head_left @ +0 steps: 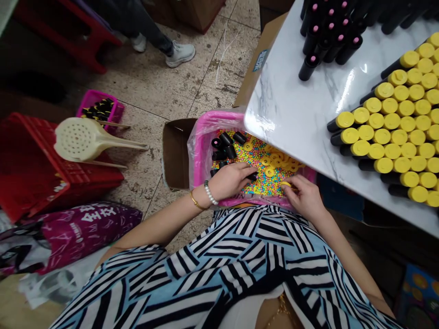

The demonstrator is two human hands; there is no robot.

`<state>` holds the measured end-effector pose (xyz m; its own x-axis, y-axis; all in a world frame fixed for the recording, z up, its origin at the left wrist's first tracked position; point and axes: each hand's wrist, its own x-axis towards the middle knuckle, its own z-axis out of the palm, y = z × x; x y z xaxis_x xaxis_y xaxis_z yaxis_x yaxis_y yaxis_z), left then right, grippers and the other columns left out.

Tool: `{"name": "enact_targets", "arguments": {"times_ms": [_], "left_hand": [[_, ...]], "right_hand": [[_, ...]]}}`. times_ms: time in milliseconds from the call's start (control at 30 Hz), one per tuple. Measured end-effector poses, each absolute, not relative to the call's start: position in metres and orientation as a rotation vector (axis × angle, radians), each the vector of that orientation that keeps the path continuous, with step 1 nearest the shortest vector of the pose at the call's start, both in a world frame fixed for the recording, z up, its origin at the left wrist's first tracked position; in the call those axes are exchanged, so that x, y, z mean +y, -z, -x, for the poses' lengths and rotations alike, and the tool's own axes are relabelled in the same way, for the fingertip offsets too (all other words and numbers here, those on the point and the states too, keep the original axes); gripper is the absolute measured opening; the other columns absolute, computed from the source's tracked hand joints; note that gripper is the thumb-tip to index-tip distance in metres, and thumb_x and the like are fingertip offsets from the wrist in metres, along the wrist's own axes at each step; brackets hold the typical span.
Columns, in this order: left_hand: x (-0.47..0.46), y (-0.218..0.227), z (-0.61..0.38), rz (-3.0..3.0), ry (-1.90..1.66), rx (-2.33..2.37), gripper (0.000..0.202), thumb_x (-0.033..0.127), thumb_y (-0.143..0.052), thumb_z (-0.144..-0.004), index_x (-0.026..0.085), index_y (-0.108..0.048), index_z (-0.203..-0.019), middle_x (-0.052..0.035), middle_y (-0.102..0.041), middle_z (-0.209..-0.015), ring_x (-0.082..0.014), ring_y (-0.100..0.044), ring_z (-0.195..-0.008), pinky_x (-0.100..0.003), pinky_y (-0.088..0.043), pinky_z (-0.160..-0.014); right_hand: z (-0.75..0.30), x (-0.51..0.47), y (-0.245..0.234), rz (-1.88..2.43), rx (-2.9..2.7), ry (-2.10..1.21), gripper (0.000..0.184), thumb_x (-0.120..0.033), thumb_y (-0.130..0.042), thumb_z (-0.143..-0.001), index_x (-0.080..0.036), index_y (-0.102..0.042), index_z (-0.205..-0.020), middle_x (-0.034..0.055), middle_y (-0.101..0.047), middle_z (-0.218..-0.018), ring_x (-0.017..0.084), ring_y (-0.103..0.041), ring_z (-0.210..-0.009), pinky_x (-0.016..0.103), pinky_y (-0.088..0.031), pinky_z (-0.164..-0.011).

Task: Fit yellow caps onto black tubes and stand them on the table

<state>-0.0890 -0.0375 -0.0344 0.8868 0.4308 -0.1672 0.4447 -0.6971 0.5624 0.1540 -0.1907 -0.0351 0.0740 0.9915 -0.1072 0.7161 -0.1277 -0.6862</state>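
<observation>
My left hand grips black tube, right hand pinches yellow cap over pink tub; yellow-capped markers ranked on marble table, loose tubes remain.

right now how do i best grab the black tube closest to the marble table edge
Pinch the black tube across its middle from above with your left hand: it lies on its side on the beads, so its long round barrel faces up and sits free.

Bright, even light, apparently overhead. Hard white glare on the marble table; tile floor falls dim toward upper left. Shadow beneath table edge. Frame edges stretched by wide-angle distortion; pink tub sharp, no blur.
</observation>
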Motion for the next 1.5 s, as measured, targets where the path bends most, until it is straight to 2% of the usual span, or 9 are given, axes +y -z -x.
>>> {"name": "enact_targets", "arguments": {"times_ms": [167,500,600,733,867,967,1233,1367,1500], "left_hand": [[-0.045,0.028,0.094,-2.592,0.110,0.677,0.035,0.013,-0.054,-0.094,0.017,-0.065,-0.128,-0.0110,-0.068,-0.110,-0.0233,-0.064,-0.106,-0.038,-0.054,-0.095],[-0.051,0.037,0.101,-2.334,-0.107,0.681,0.037,0.006,-0.058,-0.088,0.016,-0.065,-0.123,-0.0093,-0.070,-0.118,-0.0202,-0.066,-0.112,-0.035,-0.053,-0.102],[-0.050,0.026,0.098,-2.051,-0.200,0.659,0.034,0.010,-0.060,-0.088,0.018,-0.065,-0.120,-0.0044,-0.073,-0.112,-0.0152,-0.070,-0.099,-0.029,-0.055,-0.093],[-0.049,0.016,0.088,-1.744,-0.293,0.598,0.032,0.019,-0.064,-0.091,0.017,-0.063,-0.123,-0.0064,-0.073,-0.114,-0.0143,-0.070,-0.097,-0.028,-0.056,-0.091],[-0.049,0.014,0.083,-1.734,-0.396,0.531,0.029,0.024,-0.064,-0.094,0.018,-0.065,-0.123,-0.0075,-0.072,-0.121,-0.0163,-0.069,-0.110,-0.032,-0.053,-0.101],[-0.046,0.011,0.079,-1.879,-0.553,0.558,0.029,0.024,-0.069,-0.091,0.018,-0.068,-0.119,-0.0075,-0.073,-0.119,-0.0179,-0.067,-0.113,-0.036,-0.052,-0.104],[0.010,-0.028,0.035,-2.185,-0.910,0.640,0.023,0.022,-0.068,-0.090,0.021,-0.072,-0.112,-0.0058,-0.076,-0.112,-0.0194,-0.068,-0.107,-0.040,-0.051,-0.100],[0.036,-0.023,0.012,-2.239,-0.873,0.631,0.021,0.020,-0.074,-0.084,0.018,-0.075,-0.105,-0.0059,-0.078,-0.102,-0.0203,-0.068,-0.097,-0.037,-0.051,-0.091],[0.038,-0.012,0.006,-2.298,-0.822,0.651,0.015,0.020,-0.071,-0.085,0.017,-0.075,-0.100,-0.0056,-0.077,-0.100,-0.0199,-0.067,-0.094,-0.036,-0.048,-0.092]], "right_hand": [[-0.153,-0.191,0.032,1.864,-1.712,-0.769,0.018,-0.031,-0.056,-0.099,-0.020,-0.070,-0.101,0.0062,-0.070,-0.091,0.020,-0.066,-0.088,0.029,-0.050,-0.078],[-0.151,-0.195,0.025,1.798,-1.569,-0.899,0.019,-0.034,-0.060,-0.098,-0.021,-0.074,-0.101,0.0063,-0.071,-0.094,0.020,-0.066,-0.087,0.031,-0.050,-0.080],[-0.151,-0.194,0.021,1.721,-1.413,-1.064,0.019,-0.036,-0.063,-0.096,-0.022,-0.076,-0.100,0.0058,-0.073,-0.095,0.020,-0.067,-0.090,0.032,-0.051,-0.082],[-0.150,-0.191,0.019,1.652,-1.247,-1.243,0.022,-0.038,-0.066,-0.094,-0.023,-0.079,-0.103,0.0058,-0.073,-0.098,0.020,-0.067,-0.095,0.035,-0.051,-0.088],[-0.146,-0.190,0.016,1.611,-0.911,-1.404,0.032,-0.039,-0.075,-0.087,-0.024,-0.076,-0.115,0.0021,-0.072,-0.083,0.016,-0.065,-0.075,0.030,-0.053,-0.071],[-0.142,-0.184,0.008,1.546,-0.621,-1.429,0.033,-0.036,-0.082,-0.080,-0.023,-0.075,-0.110,-0.0010,-0.069,-0.073,0.012,-0.059,-0.059,0.024,-0.050,-0.057],[-0.127,-0.113,-0.044,1.397,-0.626,-1.151,0.031,-0.036,-0.082,-0.080,-0.023,-0.078,-0.107,0.0004,-0.071,-0.076,0.011,-0.059,-0.057,0.024,-0.050,-0.052],[-0.133,-0.073,-0.052,1.401,-0.685,-0.946,0.034,-0.038,-0.082,-0.079,-0.020,-0.078,-0.107,-0.0012,-0.068,-0.067,0.010,-0.057,-0.054,0.024,-0.050,-0.053],[-0.142,-0.052,-0.045,1.463,-0.753,-1.044,0.037,-0.039,-0.083,-0.076,-0.015,-0.080,-0.104,-0.0019,-0.066,-0.060,0.008,-0.052,-0.049,0.023,-0.045,-0.050]]}}
